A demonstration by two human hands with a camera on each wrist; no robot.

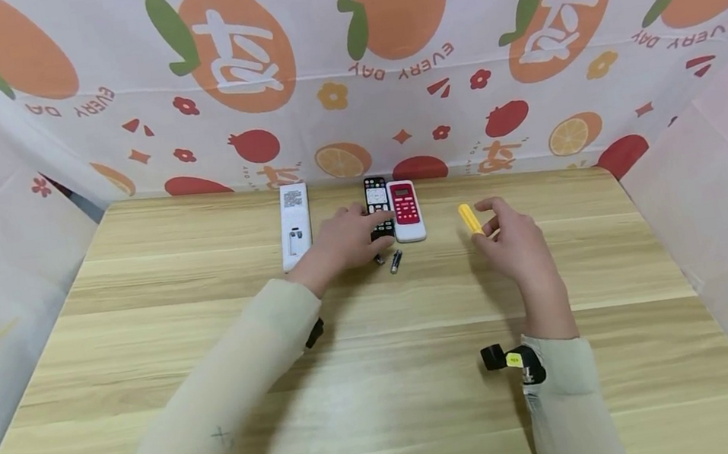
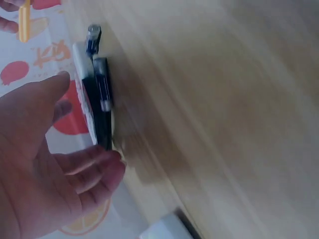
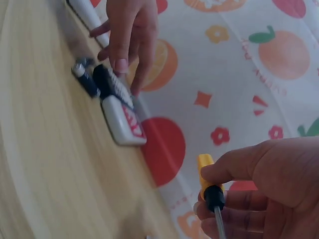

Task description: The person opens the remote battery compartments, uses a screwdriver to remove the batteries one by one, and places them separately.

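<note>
My left hand point(image 1: 348, 237) reaches over the black remote control point(image 1: 377, 194), fingers loosely bent and spread, with nothing gripped between them. Right beside it lies a white remote with a red face point(image 1: 406, 210). Two batteries point(image 1: 396, 261) point(image 2: 103, 89) rest on the table just in front of the black remote's near end. In my right hand point(image 1: 514, 242) is a screwdriver point(image 3: 213, 196), its yellow handle pinched between thumb and fingers. The metal shaft points down past the fingers in the right wrist view. This hand is held up to the right of the remotes.
Farther left, a white remote point(image 1: 293, 213) lies back up, its battery compartment uncovered. The wooden table point(image 1: 412, 382) ends at a fruit-print cloth point(image 1: 334, 108) hanging behind the remotes. More cloth hangs at both sides. A black wrist camera point(image 1: 494, 357) sticks out from the right sleeve.
</note>
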